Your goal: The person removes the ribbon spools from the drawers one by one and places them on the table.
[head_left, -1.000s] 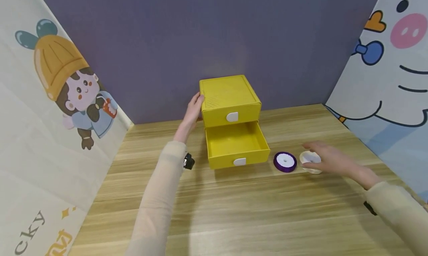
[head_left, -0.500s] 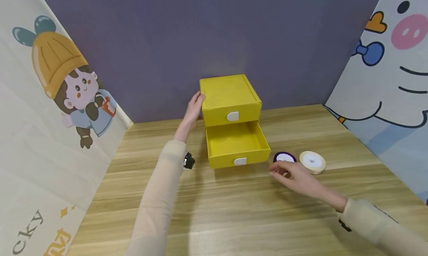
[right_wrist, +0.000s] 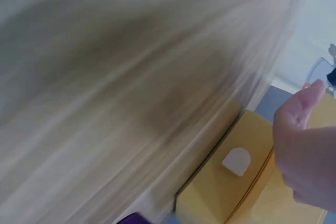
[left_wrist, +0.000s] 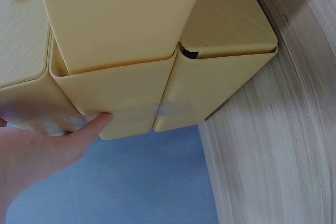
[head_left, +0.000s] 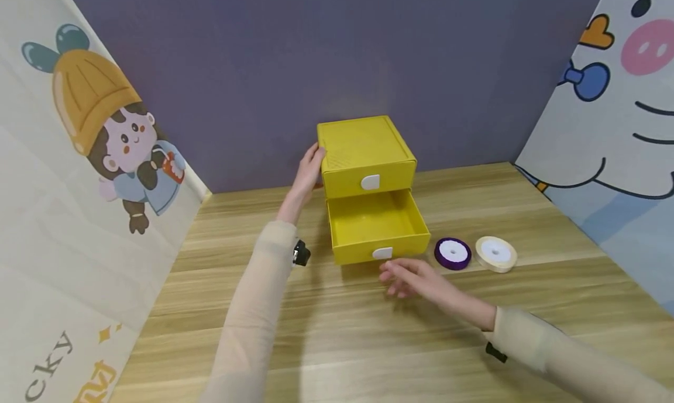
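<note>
drawer open, fingers just before it

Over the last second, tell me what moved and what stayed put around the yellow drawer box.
The right hand left the cream ribbon spool, passed the purple spool and swept left to the open lower drawer's front, empty and open. The left hand stays pressed on the yellow box's side; both spools and the drawer are unmoved.

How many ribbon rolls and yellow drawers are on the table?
Ribbon rolls: 2, the purple roll and the cream roll
Yellow drawers: 2, the shut top drawer and the open bottom drawer
Total: 4
</note>
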`<state>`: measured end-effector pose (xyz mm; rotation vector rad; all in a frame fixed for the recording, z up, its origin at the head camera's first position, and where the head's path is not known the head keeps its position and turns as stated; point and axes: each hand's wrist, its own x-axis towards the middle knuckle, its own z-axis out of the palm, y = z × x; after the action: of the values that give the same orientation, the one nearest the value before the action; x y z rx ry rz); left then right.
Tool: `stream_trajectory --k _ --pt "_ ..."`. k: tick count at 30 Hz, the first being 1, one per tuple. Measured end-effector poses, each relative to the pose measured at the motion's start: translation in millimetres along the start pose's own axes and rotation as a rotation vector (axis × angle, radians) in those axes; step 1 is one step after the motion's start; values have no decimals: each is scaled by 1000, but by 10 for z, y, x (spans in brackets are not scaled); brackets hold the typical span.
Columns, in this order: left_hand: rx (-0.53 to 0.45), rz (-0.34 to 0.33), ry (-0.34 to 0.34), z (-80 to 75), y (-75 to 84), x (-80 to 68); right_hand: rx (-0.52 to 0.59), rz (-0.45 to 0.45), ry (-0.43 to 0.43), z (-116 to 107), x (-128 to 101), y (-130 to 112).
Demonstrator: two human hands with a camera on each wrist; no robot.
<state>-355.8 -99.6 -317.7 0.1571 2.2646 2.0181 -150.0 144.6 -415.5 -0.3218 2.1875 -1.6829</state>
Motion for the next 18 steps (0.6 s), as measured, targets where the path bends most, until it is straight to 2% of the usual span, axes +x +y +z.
stream_trajectory --k 3,8,18 --pt "0 0 -5 4 1 10 58 42 9 29 48 -64" --pt "9 5 -11 -7 8 5 91 111 44 49 102 -117" --pt "24 10 -12 -8 -3 3 220 167 68 39 155 -100"
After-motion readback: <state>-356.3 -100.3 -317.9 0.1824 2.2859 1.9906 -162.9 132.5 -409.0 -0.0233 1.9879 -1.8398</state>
